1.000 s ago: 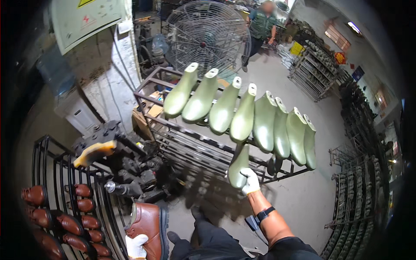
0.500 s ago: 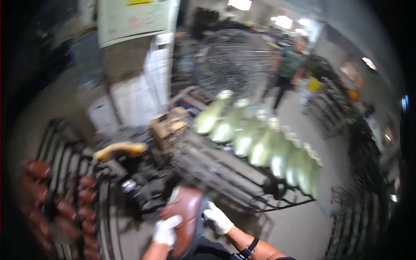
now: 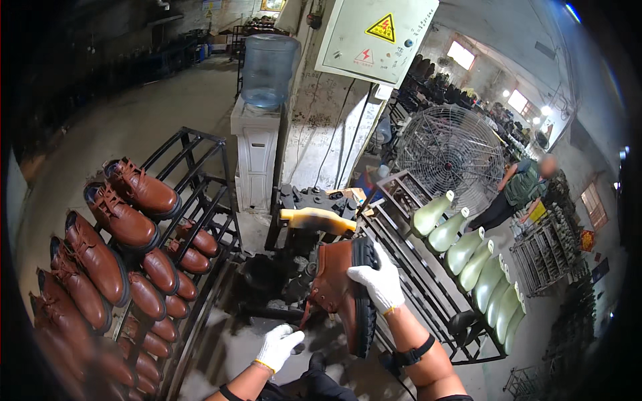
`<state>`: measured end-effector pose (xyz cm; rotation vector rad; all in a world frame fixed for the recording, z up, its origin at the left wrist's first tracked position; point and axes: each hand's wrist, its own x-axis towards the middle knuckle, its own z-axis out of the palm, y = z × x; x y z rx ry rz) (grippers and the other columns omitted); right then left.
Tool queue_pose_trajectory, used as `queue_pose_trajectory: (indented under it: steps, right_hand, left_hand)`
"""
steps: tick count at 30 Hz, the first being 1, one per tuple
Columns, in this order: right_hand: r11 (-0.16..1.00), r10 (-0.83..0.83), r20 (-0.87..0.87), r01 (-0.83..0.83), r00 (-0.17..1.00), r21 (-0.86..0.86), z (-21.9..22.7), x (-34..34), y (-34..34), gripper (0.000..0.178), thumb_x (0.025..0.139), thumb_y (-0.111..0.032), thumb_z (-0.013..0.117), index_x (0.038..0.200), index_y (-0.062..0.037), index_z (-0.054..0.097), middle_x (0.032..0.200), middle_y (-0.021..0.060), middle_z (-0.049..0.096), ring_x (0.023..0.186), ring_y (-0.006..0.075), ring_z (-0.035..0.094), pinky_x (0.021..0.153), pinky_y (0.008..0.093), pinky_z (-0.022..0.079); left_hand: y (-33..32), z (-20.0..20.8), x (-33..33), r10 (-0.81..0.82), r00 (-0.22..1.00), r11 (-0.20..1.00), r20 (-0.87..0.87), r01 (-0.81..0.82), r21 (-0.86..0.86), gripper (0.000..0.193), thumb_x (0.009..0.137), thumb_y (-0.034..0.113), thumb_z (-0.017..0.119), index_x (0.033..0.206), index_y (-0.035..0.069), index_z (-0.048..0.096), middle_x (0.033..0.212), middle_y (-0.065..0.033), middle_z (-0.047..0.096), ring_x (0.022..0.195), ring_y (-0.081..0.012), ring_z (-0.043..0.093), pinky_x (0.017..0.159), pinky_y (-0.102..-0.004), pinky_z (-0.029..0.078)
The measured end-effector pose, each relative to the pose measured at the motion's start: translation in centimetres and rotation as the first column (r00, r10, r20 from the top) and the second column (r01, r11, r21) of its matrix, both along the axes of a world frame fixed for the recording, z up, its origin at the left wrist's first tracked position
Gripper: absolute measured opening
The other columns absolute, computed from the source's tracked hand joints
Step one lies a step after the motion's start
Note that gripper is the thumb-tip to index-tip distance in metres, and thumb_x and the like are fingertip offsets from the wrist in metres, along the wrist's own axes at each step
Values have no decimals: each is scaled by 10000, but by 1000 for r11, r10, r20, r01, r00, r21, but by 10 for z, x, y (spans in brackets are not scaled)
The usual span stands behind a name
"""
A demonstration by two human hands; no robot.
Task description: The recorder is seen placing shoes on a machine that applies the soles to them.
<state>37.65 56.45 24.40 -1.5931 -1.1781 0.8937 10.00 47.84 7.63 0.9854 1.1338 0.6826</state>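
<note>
A brown leather lace-up shoe [image 3: 334, 277] with a thick black sole is tipped on its side in front of me. My right hand [image 3: 380, 279], in a white glove, grips it around the sole side. Lower and to the left is my gloved left hand [image 3: 279, 347], off the shoe's body, its fingers loosely apart. A brown lace [image 3: 306, 314] dangles from the shoe close to those fingertips; whether they touch it is hard to tell. Behind the shoe stands a dark machine [image 3: 287, 274] with a yellow curved top piece [image 3: 317, 219].
On my left, a black metal rack [image 3: 200, 180] carries several brown shoes [image 3: 97, 257]. Pale green shoe lasts [image 3: 461, 250] line another rack [image 3: 414, 274] at right. Farther off are a water dispenser [image 3: 257, 150], an electrical box [image 3: 376, 40], a large fan [image 3: 449, 150] and a person [image 3: 518, 190].
The view has swung left. My left hand has let go of the shoe and moved below it. The shoe has turned over, with my right hand now gripping its sole side.
</note>
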Motion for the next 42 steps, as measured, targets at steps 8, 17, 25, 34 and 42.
queue_pose_trajectory:
  steps: [8, 17, 25, 34, 42]
  right_hand:
    - [998, 65, 774, -61, 630, -34, 72, -86, 14, 928, 760, -376, 816, 1464, 55, 390, 1046, 306, 687, 950, 478, 720, 829, 534, 601]
    - [966, 249, 630, -140, 736, -219, 47, -61, 12, 1157, 799, -595, 793, 1595, 101, 323, 1289, 313, 669, 1153, 419, 702, 1000, 466, 561]
    - [904, 184, -330, -291, 926, -313, 10, -58, -23, 521, 992, -301, 789, 1403, -26, 625, 1295, 76, 724, 1148, 135, 649, 1049, 331, 516]
    - [957, 130, -489, -238, 862, -166, -9, -68, -33, 486, 994, -153, 776, 1427, -26, 594, 1311, 72, 719, 1170, 136, 662, 1052, 321, 515]
    - [980, 29, -622, -144, 782, -135, -26, -83, -76, 444, 1012, -88, 712, 1433, 3, 602, 1293, 70, 710, 1160, 136, 639, 1051, 302, 493]
  left_hand:
    - [67, 24, -3, 177, 960, 969, 216, -208, 132, 263, 976, -1, 588, 1206, -26, 712, 1120, -90, 747, 999, -162, 679, 907, -317, 570]
    - [86, 60, 63, 261, 806, 927, 531, -363, 95, 462, 1098, 130, 529, 1515, -70, 515, 1392, -106, 641, 1213, -169, 614, 1047, -305, 485]
    - [85, 108, 45, 105, 884, 971, 455, -190, 145, 590, 1027, 79, 611, 1574, -68, 447, 1471, -120, 605, 1281, -181, 590, 1140, -345, 446]
    - [84, 117, 35, 96, 887, 995, 451, -102, -12, 658, 1030, 33, 611, 1629, -74, 359, 1573, -129, 533, 1409, -183, 513, 1209, -337, 378]
    - [48, 87, 35, 198, 869, 974, 454, -224, 4, 332, 1108, 153, 548, 1345, -45, 671, 1204, -139, 759, 1088, -214, 728, 989, -342, 574]
